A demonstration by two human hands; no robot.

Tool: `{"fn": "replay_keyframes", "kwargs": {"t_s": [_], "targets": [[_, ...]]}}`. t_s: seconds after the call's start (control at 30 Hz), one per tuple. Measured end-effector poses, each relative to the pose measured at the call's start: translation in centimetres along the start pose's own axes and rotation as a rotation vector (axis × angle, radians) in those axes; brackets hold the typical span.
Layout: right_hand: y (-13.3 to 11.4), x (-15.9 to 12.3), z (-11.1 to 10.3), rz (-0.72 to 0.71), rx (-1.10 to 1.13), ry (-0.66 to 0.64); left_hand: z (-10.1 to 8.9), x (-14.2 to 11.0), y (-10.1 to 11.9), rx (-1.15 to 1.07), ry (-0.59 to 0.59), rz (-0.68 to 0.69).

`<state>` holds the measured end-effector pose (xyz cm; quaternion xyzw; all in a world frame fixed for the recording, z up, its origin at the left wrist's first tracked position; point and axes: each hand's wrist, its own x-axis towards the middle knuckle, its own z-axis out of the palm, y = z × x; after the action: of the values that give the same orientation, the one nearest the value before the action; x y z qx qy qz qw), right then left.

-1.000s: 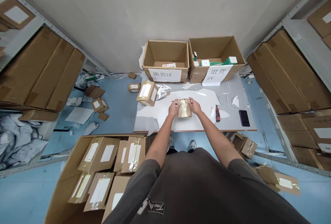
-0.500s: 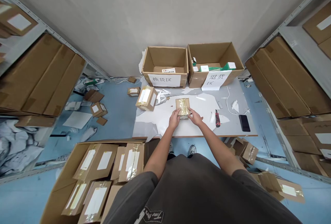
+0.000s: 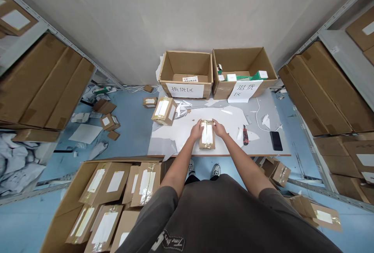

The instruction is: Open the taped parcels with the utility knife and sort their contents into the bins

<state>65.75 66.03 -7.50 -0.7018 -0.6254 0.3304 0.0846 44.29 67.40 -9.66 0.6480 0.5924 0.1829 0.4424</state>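
A small taped cardboard box [image 3: 207, 136] with a white label facing up is at the front of the table, between my hands. My left hand [image 3: 197, 130] grips its left side near the far corner. On the opposite side, my right hand [image 3: 218, 128] closes around the far right corner. Right of the box lies a red and black utility knife [image 3: 245, 135]. A larger taped box [image 3: 164, 110] with white labels stands at the table's left edge.
Two open cartons with handwritten signs, a left one [image 3: 187, 91] and a right one [image 3: 223, 94], line the back of the table. A phone [image 3: 276, 140] lies at right. A big carton [image 3: 62, 216] of labelled boxes is at lower left. Shelves flank both sides.
The small box has been turned, so its white label now faces up instead of the taped face. It has come nearer to the table's front edge, and both hands hold its far corners.
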Motion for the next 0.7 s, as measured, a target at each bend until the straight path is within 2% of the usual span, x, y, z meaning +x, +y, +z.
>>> {"fn": "replay_keyframes", "kwargs": {"t_s": [0.1,0.2,0.33,0.4,0.53,0.63,0.7], "targets": [[0.8,0.3,1.6,0.011,0.067,-0.028,1.4,0.4,-1.5,-0.056,-0.128,0.014],[1.8,-0.2,2.4,0.01,0.098,-0.018,2.0,-0.3,-2.3,-0.066,-0.094,0.014],[3.2,-2.4,2.8,-0.005,0.055,0.061,1.8,-3.0,-2.6,0.013,-0.01,0.025],[3.7,-4.1,3.2,-0.064,0.01,0.048,1.7,-5.0,-2.8,0.092,-0.049,0.032],[4.0,-7.4,5.0,-0.126,-0.094,-0.102,2.7,-8.7,-3.6,0.25,-0.188,-0.002],[3.7,-8.5,6.5,-0.086,-0.132,-0.139,4.0,-9.9,-3.8,0.261,-0.21,-0.072],[3.4,-8.6,7.1,-0.086,-0.125,-0.125,4.5,-9.9,-3.7,0.243,-0.199,-0.072]]}}
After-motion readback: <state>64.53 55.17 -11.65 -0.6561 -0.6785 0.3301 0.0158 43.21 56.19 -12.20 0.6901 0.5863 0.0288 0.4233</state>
